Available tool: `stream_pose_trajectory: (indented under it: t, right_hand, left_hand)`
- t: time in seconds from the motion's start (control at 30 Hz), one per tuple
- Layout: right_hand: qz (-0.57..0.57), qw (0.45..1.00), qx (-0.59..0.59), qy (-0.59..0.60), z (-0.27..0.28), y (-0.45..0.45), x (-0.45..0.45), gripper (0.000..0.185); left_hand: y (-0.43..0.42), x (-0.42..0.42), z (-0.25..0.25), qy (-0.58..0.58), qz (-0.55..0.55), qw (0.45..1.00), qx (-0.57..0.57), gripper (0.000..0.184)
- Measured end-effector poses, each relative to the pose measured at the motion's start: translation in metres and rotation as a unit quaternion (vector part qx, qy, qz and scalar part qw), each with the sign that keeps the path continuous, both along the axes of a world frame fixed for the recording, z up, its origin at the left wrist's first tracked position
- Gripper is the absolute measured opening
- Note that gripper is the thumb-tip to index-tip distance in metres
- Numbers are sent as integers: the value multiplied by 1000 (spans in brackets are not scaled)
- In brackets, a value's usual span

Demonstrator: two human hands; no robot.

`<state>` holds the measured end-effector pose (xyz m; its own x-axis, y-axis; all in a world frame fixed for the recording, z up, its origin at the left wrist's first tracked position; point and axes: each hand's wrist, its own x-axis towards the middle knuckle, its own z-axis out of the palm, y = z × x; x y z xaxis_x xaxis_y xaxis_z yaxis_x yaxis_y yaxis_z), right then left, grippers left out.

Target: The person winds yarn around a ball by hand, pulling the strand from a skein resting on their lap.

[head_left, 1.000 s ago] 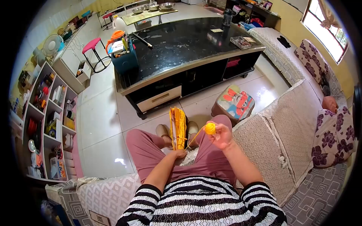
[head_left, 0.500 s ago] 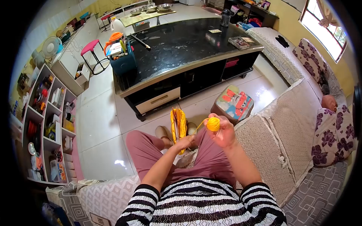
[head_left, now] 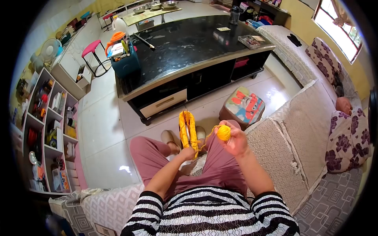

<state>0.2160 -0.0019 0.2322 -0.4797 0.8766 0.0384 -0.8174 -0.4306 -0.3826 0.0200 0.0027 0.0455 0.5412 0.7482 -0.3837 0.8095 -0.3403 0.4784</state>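
Note:
My right hand (head_left: 237,142) is closed around a small ball of yellow yarn (head_left: 224,133) above my right thigh. A slack strand of yarn (head_left: 209,135) hangs from the ball and curls down beside my left hand (head_left: 188,153). That hand is at the near end of a yellow bag (head_left: 183,130) between my knees. Its fingers look curled in, and what they grip is hidden. The bag's top is parted, showing a pale, shiny strip inside.
A patterned stool (head_left: 245,105) stands ahead to the right. Beyond my feet is a long black-topped table (head_left: 177,47) bearing a teal caddy (head_left: 126,65). Sofa cushions (head_left: 271,151) lie at my right, and a shelf unit (head_left: 53,151) lines the left.
My left hand has moved left and slightly down from the yarn to the bag's near end. The strand, taut before, now droops. My right hand keeps the ball, shifted slightly down.

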Motion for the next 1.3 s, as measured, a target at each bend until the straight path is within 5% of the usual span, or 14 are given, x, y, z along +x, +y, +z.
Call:
stream_pose_trajectory:
  t: [0.27, 0.4, 0.47, 0.53, 0.57, 0.6, 0.7, 0.83, 0.9, 0.93, 1.03, 1.27, 1.3]
  right_hand:
    - [17, 998, 4, -64, -35, -5, 5, 30]
    - [-34, 993, -33, -111, -30, -1, 8, 28]
    - [-3, 999, 0, -45, -35, 0, 12, 29]
    - [1, 999, -6, -38, -37, 0, 10, 30]
    - [4, 999, -13, -30, -38, 0, 8, 30]
    - [4, 999, -13, -30, -40, -1, 6, 30]
    - [6, 996, -30, -81, -39, -7, -3, 29]
    - [-2, 998, -24, -55, -19, -8, 1, 28]
    - [-131, 990, -46, -35, -11, -3, 12, 29]
    - [-129, 990, -48, -34, -7, 3, 21, 29]
    - [-129, 989, 47, 49, 5, 16, 39, 31]
    - [-219, 973, 54, 49, 2, 16, 57, 38]
    - [-238, 968, 49, 64, 0, 15, 61, 38]
  left_hand:
    - [8, -3, -25, -35, 100, 994, 6, 34]
    - [-21, 8, -29, -27, -81, 996, -28, 35]
    - [-17, 5, -35, -42, -56, 996, -53, 34]
    - [-6, 4, -38, -293, 195, 874, -336, 30]
    - [-6, 9, -38, -425, 305, 744, -416, 28]
    - [-1, 13, -24, -454, 334, 697, -444, 26]
    - [7, 21, -14, -481, 358, 673, -432, 26]
    - [14, 13, -39, -427, 326, 774, -334, 24]
    - [12, 9, -23, -316, 301, 857, -273, 22]
    - [9, 7, -21, -316, 303, 857, -273, 22]
    - [3, 0, -35, -202, 207, 955, -62, 39]
    - [-8, -6, -44, 1, 110, 993, 48, 42]
    - [-8, -8, -24, 48, 30, 997, 50, 44]
